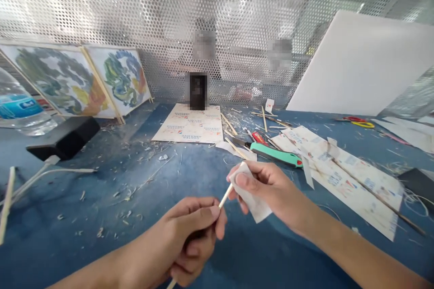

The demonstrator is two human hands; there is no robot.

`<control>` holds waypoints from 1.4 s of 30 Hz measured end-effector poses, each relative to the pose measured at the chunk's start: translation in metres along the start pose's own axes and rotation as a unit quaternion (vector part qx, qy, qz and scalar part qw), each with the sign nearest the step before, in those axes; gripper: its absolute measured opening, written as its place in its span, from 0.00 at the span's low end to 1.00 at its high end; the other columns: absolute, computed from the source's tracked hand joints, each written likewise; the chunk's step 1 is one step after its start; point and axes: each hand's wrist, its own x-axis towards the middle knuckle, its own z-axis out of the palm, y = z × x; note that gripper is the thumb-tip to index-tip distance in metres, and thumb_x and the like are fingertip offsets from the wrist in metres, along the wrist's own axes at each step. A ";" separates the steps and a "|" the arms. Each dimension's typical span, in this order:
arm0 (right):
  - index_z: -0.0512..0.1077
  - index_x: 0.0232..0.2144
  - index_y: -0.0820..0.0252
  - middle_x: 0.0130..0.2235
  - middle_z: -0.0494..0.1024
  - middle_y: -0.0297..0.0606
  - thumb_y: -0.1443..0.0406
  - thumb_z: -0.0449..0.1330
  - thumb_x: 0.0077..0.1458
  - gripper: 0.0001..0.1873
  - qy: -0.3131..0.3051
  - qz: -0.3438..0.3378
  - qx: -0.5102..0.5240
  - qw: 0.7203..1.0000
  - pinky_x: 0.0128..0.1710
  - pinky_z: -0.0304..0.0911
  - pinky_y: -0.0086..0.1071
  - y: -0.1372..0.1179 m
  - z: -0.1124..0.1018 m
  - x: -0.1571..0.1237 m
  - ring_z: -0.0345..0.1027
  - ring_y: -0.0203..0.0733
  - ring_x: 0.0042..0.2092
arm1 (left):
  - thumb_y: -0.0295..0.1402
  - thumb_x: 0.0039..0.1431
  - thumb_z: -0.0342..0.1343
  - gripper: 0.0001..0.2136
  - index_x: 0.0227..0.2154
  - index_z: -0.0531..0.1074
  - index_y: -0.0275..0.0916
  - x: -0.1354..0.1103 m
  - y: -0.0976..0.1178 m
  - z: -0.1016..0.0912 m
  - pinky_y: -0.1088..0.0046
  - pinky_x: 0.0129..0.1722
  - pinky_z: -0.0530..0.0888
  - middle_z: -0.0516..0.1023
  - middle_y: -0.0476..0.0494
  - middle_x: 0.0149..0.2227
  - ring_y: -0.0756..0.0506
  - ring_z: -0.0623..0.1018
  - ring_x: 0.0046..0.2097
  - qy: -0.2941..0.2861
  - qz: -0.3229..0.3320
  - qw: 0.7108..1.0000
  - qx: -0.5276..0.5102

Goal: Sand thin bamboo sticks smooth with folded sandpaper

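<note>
Water bottle (20, 110): far left edge of the frame, lying beside a black box (64, 137) with a white cable.
Painted panels (84, 79): upper left, two framed sheets leaning on the perforated metal screen (237, 18).
Left hand (185, 239): lower centre, fist curled tight around a thin wooden stick (225, 198), thumb pressed along it; the stick's lower end pokes out below the fist.
Stick: centre of the frame, held above the table, slanting up to the right into the other hand.
Handling: it looks light, stiff and easy to snap, so a hold close to the worked end seems safest.
Right hand (267, 185): just right of centre, thumb and fingers pinched shut on a small folded white piece (252, 198), soft like paper or cloth, wrapped at the stick's tip.
Green-handled knife (276, 154): just above the right hand.
Printed paper strips (349, 176): right, with scissors (359, 122) further back.
Table (135, 180): blue, scuffed, strewn with wood shavings.
White board (362, 63): upper right, leaning.
</note>
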 end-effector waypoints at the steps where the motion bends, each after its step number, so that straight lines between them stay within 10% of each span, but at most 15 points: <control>1: 0.78 0.40 0.60 0.32 0.81 0.38 0.51 0.64 0.65 0.17 -0.005 -0.001 -0.009 1.000 0.23 0.59 0.27 0.000 -0.001 -0.002 0.68 0.34 0.25 | 0.44 0.72 0.49 0.16 0.30 0.69 0.43 -0.001 0.001 0.000 0.80 0.15 0.45 0.55 0.59 0.18 0.55 0.46 0.18 -0.004 -0.010 1.000 -0.004; 22: 0.72 0.27 0.57 0.25 0.69 0.32 0.48 0.57 0.69 0.24 -0.009 -0.048 -0.151 0.987 0.26 0.55 0.32 -0.007 0.014 -0.016 0.61 0.36 0.26 | 0.46 0.66 0.60 0.14 0.30 0.72 0.42 0.002 -0.004 0.007 0.88 0.12 0.50 0.59 0.60 0.20 0.59 0.48 0.16 -0.017 0.054 0.998 -0.008; 27: 0.67 0.23 0.56 0.22 0.65 0.31 0.48 0.56 0.70 0.26 0.074 -0.101 -0.124 0.984 0.24 0.52 0.33 -0.009 0.012 -0.014 0.56 0.36 0.24 | 0.46 0.66 0.60 0.15 0.29 0.71 0.42 0.000 -0.006 0.006 0.87 0.12 0.49 0.58 0.60 0.20 0.58 0.48 0.17 -0.016 0.043 0.999 -0.013; 42: 0.73 0.31 0.58 0.27 0.73 0.32 0.52 0.61 0.68 0.19 0.010 -0.084 -0.046 0.995 0.28 0.59 0.30 0.004 0.024 -0.010 0.64 0.35 0.28 | 0.47 0.69 0.55 0.15 0.31 0.67 0.43 0.004 0.002 0.005 0.84 0.12 0.46 0.54 0.61 0.21 0.58 0.44 0.17 -0.032 0.032 0.999 -0.007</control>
